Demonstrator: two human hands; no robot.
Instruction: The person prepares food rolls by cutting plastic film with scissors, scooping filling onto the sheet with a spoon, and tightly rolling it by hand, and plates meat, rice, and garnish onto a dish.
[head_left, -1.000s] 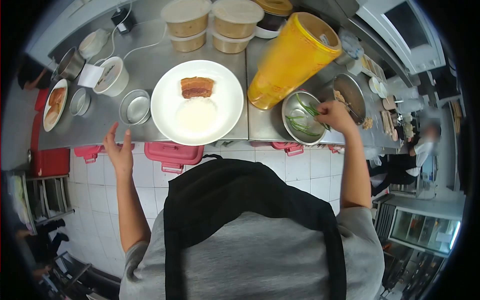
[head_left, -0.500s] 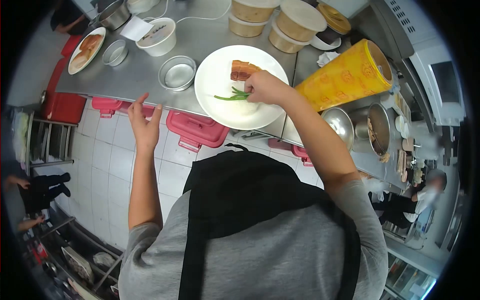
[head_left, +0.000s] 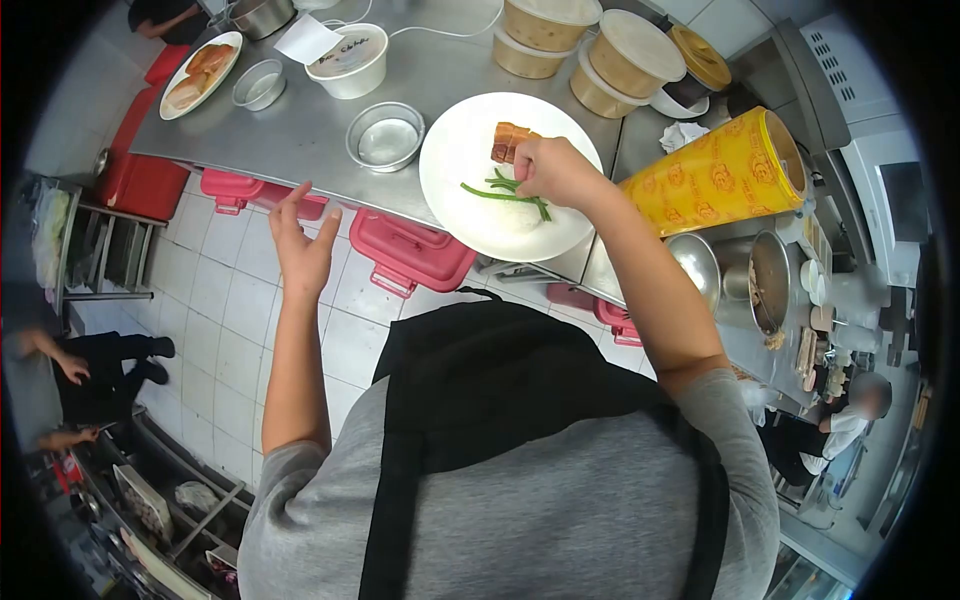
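Observation:
A white plate bears a piece of browned meat near its back and white rice in front of it. My right hand is over the plate's right half, its fingers pinched on green beans, which lie across the rice. Some beans spread out left and below the fingertips. In the air before the counter's edge, left of the plate, my left hand is held with its fingers apart and nothing in it. A round metal tin stands on the counter left of the plate.
A yellow roll and metal bowls are on the right. Lidded tubs stand behind the plate. A white tub, small tin and meat plate are left. People are at both sides.
My right hand moved from the metal bowl to the plate with the green beans, which now rest on the rice. My left hand stayed raised and open. The view shifted.

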